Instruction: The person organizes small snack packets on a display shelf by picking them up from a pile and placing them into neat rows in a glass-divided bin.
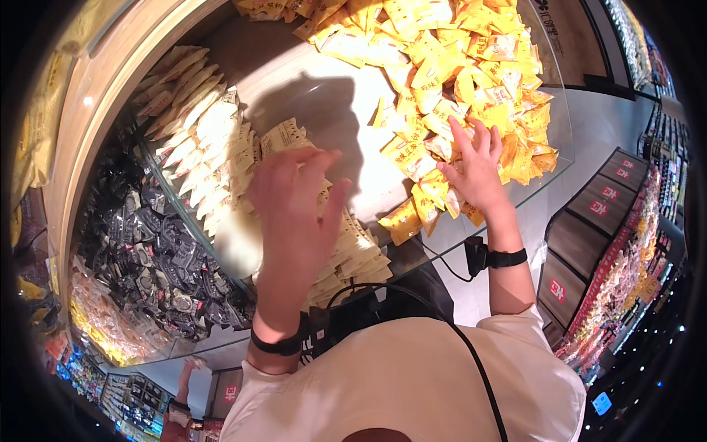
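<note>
My left hand is raised over rows of pale cream sachets, fingers apart and curled, with nothing visible between them. Its shadow falls on the wooden display surface. My right hand reaches into a pile of yellow snack packets, its fingers spread on or just above them. Whether a fingertip touches a packet is hard to tell. Several yellow packets lie at the pile's near edge. Both wrists wear black bands.
A glass divider separates the sachets from dark wrapped packets at the left. A glass edge runs along the near side. A cable hangs near my right wrist. Another person's arm shows at the lower left. Shelving stands right.
</note>
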